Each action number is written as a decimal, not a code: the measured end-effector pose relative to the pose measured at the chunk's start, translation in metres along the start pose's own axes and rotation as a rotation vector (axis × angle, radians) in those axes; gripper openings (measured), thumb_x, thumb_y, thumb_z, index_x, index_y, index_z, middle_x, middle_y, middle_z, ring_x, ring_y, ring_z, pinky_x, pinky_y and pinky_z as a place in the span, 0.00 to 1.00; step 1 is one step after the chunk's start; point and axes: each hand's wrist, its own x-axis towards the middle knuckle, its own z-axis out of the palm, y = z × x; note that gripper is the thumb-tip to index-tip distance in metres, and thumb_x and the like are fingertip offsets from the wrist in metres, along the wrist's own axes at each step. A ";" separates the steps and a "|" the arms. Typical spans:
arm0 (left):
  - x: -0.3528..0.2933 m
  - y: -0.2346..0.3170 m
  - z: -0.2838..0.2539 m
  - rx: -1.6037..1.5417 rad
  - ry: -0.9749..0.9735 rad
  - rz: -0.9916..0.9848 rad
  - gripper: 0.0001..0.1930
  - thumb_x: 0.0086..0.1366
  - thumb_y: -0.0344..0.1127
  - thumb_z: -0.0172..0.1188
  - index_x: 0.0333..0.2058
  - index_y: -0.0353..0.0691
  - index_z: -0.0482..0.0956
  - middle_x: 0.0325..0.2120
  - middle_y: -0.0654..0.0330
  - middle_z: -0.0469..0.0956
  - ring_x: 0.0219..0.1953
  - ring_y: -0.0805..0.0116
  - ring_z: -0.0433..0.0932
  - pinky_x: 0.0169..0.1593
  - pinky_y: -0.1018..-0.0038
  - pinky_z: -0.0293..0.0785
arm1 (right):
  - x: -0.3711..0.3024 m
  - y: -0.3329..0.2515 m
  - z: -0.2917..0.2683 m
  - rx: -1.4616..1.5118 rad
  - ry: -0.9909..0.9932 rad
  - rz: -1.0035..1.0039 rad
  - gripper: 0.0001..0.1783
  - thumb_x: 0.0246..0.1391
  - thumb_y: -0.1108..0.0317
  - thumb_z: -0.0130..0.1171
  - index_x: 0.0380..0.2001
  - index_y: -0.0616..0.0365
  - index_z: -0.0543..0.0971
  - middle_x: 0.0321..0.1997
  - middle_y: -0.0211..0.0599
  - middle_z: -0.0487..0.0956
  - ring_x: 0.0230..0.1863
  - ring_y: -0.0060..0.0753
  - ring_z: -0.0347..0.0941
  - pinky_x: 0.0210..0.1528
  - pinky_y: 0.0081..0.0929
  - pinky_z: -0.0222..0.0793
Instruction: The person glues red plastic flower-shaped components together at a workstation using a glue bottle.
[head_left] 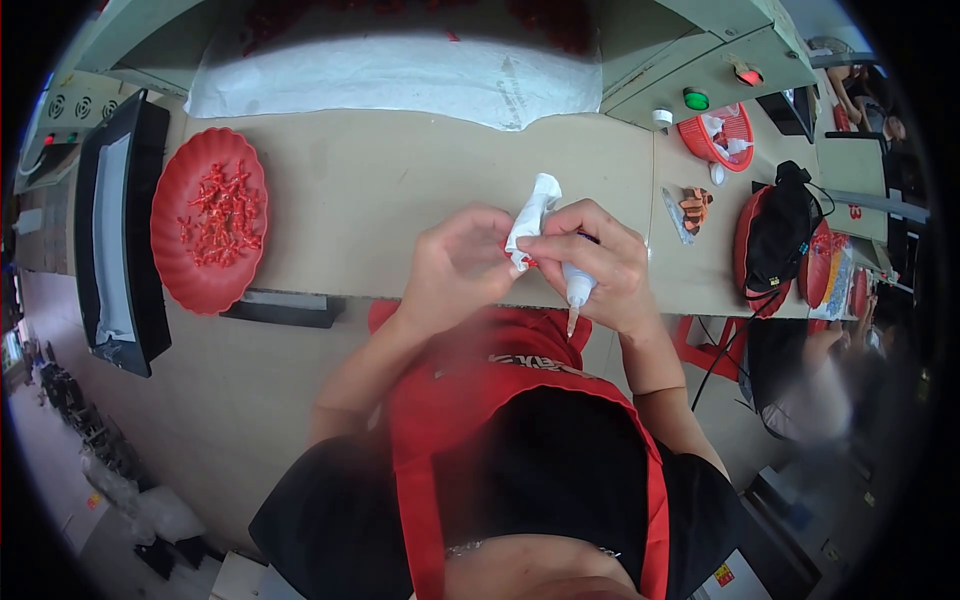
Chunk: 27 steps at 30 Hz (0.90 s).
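Note:
My left hand (455, 262) and my right hand (612, 258) meet over the near edge of the table. The left thumb and fingers pinch a small glossy red piece (529, 263), mostly hidden by a crumpled white tissue (540, 200). Right thumb and forefinger press that tissue against the red piece. Tucked in the same right hand is a small white squeeze bottle (578, 284), its narrow tip pointing down toward my red apron (470, 375).
To the left, a scalloped red tray (172, 255) holds many small red pieces, beside a black trough (150, 330). A white sheet (390, 95) lies under the machine ahead. At right are a red basket (690, 135), a blade (678, 216), orange-brown finger cots (695, 208) and a black bag (778, 250).

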 end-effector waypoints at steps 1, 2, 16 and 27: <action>0.000 -0.001 0.000 0.005 0.001 0.003 0.13 0.54 0.18 0.55 0.40 0.24 0.69 0.36 0.54 0.73 0.39 0.72 0.75 0.43 0.79 0.74 | 0.000 0.001 0.000 0.000 -0.001 -0.001 0.17 0.30 0.83 0.65 0.29 0.54 0.82 0.28 0.31 0.73 0.25 0.26 0.72 0.23 0.21 0.68; 0.000 -0.002 0.000 0.005 0.002 0.003 0.13 0.54 0.18 0.55 0.40 0.24 0.69 0.36 0.54 0.73 0.39 0.72 0.75 0.43 0.79 0.74 | 0.000 0.001 0.000 -0.003 0.006 -0.012 0.17 0.30 0.82 0.65 0.28 0.54 0.81 0.28 0.31 0.73 0.25 0.27 0.72 0.22 0.21 0.68; 0.000 -0.001 0.006 0.168 0.059 0.260 0.20 0.44 0.17 0.62 0.39 0.32 0.71 0.38 0.55 0.69 0.41 0.65 0.76 0.45 0.71 0.79 | -0.005 0.000 -0.024 0.177 0.026 0.260 0.11 0.33 0.83 0.58 0.25 0.60 0.78 0.28 0.35 0.74 0.28 0.28 0.72 0.29 0.22 0.68; 0.001 0.003 0.009 0.321 0.101 0.386 0.21 0.41 0.17 0.65 0.38 0.32 0.73 0.37 0.53 0.71 0.39 0.64 0.76 0.42 0.71 0.80 | -0.013 -0.011 -0.008 0.518 0.102 0.416 0.12 0.39 0.84 0.56 0.30 0.62 0.79 0.30 0.35 0.75 0.31 0.25 0.71 0.33 0.19 0.65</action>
